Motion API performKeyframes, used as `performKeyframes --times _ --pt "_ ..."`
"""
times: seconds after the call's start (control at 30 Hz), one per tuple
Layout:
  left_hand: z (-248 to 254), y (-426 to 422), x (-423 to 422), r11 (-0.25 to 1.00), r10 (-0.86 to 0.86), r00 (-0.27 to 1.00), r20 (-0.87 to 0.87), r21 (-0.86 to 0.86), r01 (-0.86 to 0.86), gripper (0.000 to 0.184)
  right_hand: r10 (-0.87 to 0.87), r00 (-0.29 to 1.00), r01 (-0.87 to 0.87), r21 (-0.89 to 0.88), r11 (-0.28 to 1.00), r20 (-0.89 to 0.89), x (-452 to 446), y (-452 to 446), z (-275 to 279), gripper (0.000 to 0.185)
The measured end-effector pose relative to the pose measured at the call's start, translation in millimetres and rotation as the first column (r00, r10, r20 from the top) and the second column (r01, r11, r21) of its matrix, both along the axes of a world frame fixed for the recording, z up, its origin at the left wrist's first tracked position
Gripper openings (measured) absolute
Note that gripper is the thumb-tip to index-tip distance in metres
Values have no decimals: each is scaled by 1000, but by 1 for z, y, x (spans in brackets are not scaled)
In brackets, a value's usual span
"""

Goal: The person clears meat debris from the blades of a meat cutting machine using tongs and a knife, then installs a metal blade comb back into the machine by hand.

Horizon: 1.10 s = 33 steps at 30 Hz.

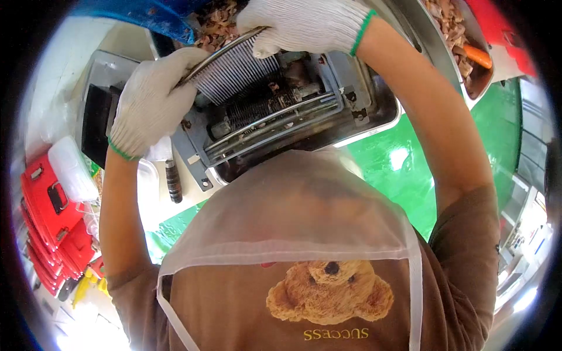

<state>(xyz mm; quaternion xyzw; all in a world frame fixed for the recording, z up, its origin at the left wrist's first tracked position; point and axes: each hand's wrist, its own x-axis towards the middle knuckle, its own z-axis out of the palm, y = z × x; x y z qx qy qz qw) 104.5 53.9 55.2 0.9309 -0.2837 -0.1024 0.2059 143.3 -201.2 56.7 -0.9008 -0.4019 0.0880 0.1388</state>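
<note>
A slotted metal comb-like plate [234, 70] is tilted up over the opening of a metal slicing machine [275, 126]. My left hand [155, 96], in a white knit glove, grips the left end of its curved rim. At the rim's right end my right hand [304, 26], gloved too, has its fingers bent round the edge. Under the plate a row of thin dark blades [266, 105] shows, with bits of residue on it. Sliced meat pieces [219, 26] lie behind the rim, partly hidden by my hands.
A knife with a black handle [174, 181] lies left of the machine. Red cases [55, 205] and a clear plastic container [73, 169] are at the far left. A metal tray of meat [451, 26] with an orange-handled tool [477, 57] stands at the upper right. The floor [392, 158] is green.
</note>
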Motion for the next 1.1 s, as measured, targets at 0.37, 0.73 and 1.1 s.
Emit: performKeyframes --times 0.37,0.73,1.1 --pt "0 -9 1 986 116 925 -363 -67 -150 38 70 966 -99 -104 990 -248 1 11 10 43" --pt "65 -3 18 952 295 889 -349 27 -306 32 176 829 -100 168 981 -532 32 11 67 44" --pt "24 -6 8 979 137 935 -327 -100 -178 35 117 953 -120 4 993 -278 16 10 11 47"
